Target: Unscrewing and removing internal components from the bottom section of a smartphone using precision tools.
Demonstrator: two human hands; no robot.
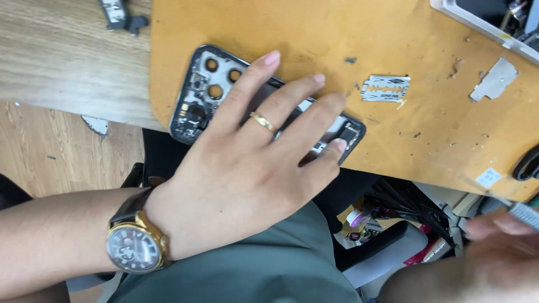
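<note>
An opened phone frame (pixel 203 92) with bare camera holes lies on the orange work mat (pixel 314 33), near the mat's front edge. My left hand (pixel 252 157) rests flat across it, fingers spread, ring on one finger, a gold wristwatch (pixel 135 247) on the wrist. My right hand (pixel 494 252) is blurred at the lower right, off the mat, closed around a slim tool with a knurled metal handle (pixel 525 214). The tool's tip is out of view.
A razor blade (pixel 385 88) and a small metal shield plate (pixel 494 79) lie on the mat to the right. A dark part (pixel 120 14) sits on the wooden bench at top left. A white tray edge (pixel 477 22) is at top right. Cables and clutter show below the desk.
</note>
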